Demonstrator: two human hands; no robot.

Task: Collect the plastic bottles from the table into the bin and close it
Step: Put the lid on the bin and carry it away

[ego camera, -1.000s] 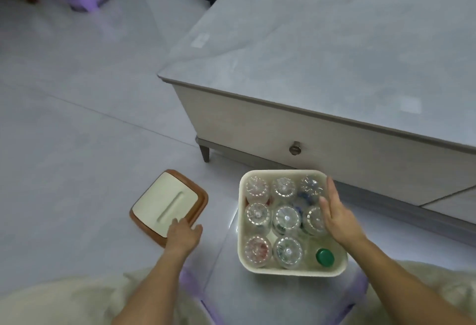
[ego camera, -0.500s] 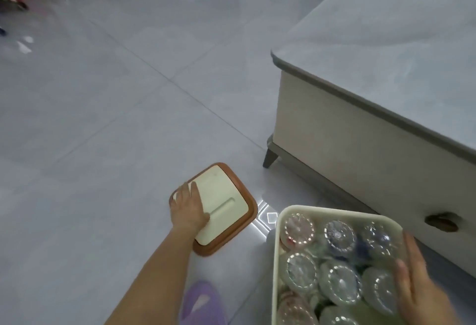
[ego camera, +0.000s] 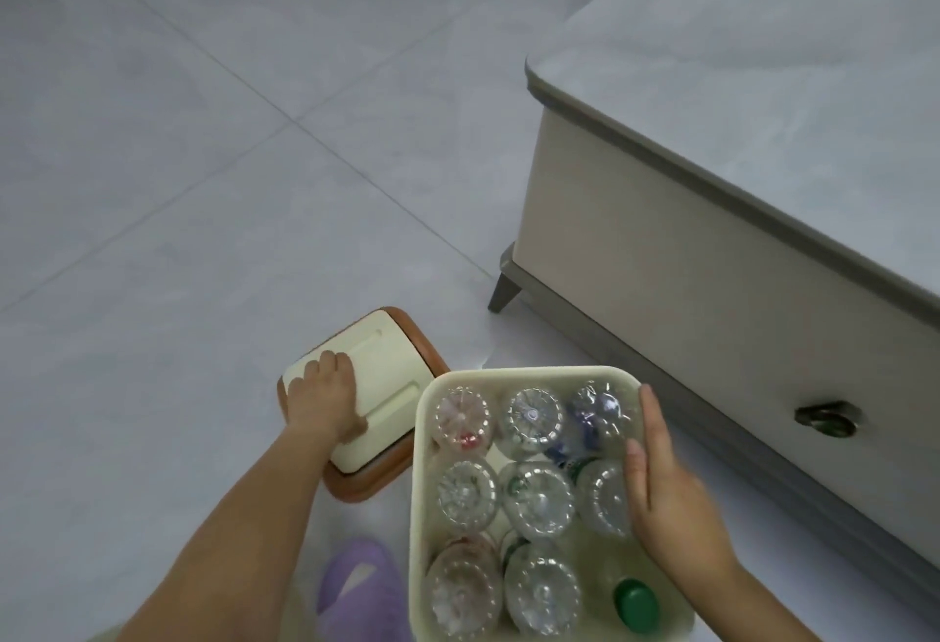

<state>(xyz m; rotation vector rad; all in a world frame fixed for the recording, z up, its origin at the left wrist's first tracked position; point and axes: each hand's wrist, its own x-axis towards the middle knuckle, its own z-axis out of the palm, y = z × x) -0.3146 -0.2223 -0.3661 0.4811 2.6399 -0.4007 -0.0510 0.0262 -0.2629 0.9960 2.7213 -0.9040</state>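
A cream bin (ego camera: pixel 417 489) stands on the floor below me, packed with several clear plastic bottles (ego camera: pixel 536 499) standing bottom up, plus one with a green cap (ego camera: pixel 636 603). Its cream lid with a brown rim (ego camera: pixel 386 377) lies just left of the bin, its right corner hidden behind the bin's rim. My left hand (ego camera: pixel 325 402) is on the lid, fingers curled over its far left edge. My right hand (ego camera: pixel 661 494) lies flat, fingers together, along the bin's right rim and on the bottles there.
A low grey-topped table (ego camera: pixel 763 81) with a drawer knob (ego camera: pixel 826 420) stands right of the bin, its leg (ego camera: pixel 503 290) near the lid. A purple slipper (ego camera: pixel 356 585) is by the bin's left side. Pale tiled floor stretches to the left.
My left hand went from the lid's near edge up onto its top and far edge. The lid now sits closer to the bin. My right hand stayed on the bin's right side.
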